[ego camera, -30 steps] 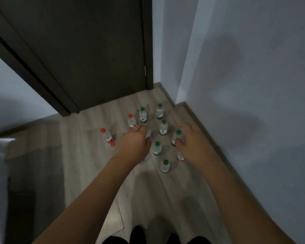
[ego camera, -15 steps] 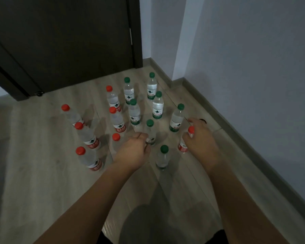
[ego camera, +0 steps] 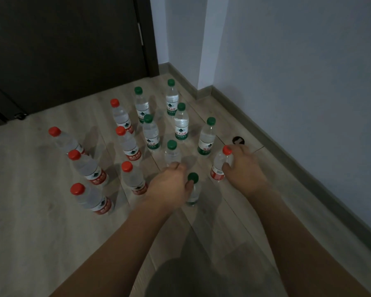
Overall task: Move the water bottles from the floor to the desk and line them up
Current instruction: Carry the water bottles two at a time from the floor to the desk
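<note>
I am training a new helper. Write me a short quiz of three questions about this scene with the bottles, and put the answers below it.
1. True or false: the right hand grips a bottle with a green cap.
2. How many green-capped bottles stand on the floor?
3. The bottles in view are all: A) lying down, B) standing upright, C) stacked on each other.

Key: 1. False: it grips a red-capped bottle. 2. Seven. 3. B.
</note>
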`<state>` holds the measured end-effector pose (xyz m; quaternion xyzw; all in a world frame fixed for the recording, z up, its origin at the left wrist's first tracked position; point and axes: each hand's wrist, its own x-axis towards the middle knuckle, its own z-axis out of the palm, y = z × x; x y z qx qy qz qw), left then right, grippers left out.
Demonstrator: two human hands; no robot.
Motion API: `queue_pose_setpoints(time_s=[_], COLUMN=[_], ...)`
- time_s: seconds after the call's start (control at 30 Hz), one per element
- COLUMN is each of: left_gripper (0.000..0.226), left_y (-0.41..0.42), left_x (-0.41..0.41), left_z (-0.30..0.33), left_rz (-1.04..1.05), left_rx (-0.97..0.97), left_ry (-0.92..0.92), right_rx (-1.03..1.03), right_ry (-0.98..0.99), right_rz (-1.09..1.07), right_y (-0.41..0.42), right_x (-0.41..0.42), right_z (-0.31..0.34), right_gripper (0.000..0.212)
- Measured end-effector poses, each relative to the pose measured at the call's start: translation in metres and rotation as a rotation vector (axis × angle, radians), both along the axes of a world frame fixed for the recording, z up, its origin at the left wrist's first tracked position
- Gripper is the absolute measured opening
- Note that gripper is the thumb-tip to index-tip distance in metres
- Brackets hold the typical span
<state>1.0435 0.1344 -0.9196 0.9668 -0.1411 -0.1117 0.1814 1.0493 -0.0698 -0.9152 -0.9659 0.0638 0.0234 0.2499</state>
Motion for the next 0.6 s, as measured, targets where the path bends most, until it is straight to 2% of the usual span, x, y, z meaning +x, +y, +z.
queue_pose_setpoints(time_s=[0.2,0.43,0.6], left_gripper=[0.049,0.049,0.041], left_y=[0.003,-0.012,-0.019], left_x=[0.016,0.027,0.034], left_z=[-0.028,-0.048,-0.066], left_rz=[0.001,-0.073,-0.110], left_rx=[0.017,-0.025,-0.009], left_ry=[0.037,-0.040,0.071], right_rx=[-0.044,-0.051,-0.087], right_ry=[0.046,0.074,0.151], right_rz=[-0.016,-0.019,0.009], right_y=[-0.014,-0.014,-0.012], right_x=[0.015,0.039,0.053], right_z=[-0.024,-0.046,-0.063], right_gripper=[0.056,0.064,0.062])
